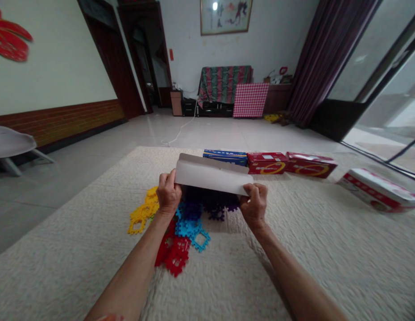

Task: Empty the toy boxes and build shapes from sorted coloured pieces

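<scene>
A flat white cardboard box with an open flap is held up between both hands above the cream rug. My left hand grips its left end with fingers curled. Closed on the box's right lower corner is my right hand. Under and in front of the box lies a heap of plastic interlocking pieces: yellow, blue, red and purple.
A blue box and two red boxes lie in a row at the rug's far edge. A white and red box sits at the right. A white chair stands at the left on the tiled floor.
</scene>
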A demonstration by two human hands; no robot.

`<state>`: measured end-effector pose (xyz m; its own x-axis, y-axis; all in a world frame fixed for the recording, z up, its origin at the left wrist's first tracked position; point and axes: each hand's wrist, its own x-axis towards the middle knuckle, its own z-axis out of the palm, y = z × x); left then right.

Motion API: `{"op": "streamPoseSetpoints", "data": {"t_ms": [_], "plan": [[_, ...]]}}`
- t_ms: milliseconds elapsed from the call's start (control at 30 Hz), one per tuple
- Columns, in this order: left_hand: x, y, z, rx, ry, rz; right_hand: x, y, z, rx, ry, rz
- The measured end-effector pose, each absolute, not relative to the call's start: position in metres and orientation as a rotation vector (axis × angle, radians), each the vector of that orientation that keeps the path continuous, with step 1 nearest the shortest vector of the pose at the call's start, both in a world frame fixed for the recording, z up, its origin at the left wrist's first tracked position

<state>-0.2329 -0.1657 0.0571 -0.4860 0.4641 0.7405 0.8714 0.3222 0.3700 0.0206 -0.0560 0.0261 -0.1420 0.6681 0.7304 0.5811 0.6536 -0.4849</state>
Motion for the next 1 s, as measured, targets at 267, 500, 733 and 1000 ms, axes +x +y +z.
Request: {"op": "streamPoseSetpoints", "data": {"t_ms": [267,500,733,1000], "plan": [[-0.250,-0.162,0.067,-1.077,-1.998,-1.105,-0.002,-0.042,0.041,-0.996,-1.801,0.077],[-0.256,-0.153,0.093,-1.081,-2.001,-1.143,-0.013,-0.017,0.066,-0.680,-1.680,-0.027],[-0.208,-0.152,0.115,-1.270,-2.235,-0.977,0.047,-0.017,0.091,-0.968,-1.906,-0.033],[-0.132,-0.156,0.112,-1.576,-2.375,-0.880,0.147,-0.036,0.105,-1.314,-2.154,-0.007]]}}
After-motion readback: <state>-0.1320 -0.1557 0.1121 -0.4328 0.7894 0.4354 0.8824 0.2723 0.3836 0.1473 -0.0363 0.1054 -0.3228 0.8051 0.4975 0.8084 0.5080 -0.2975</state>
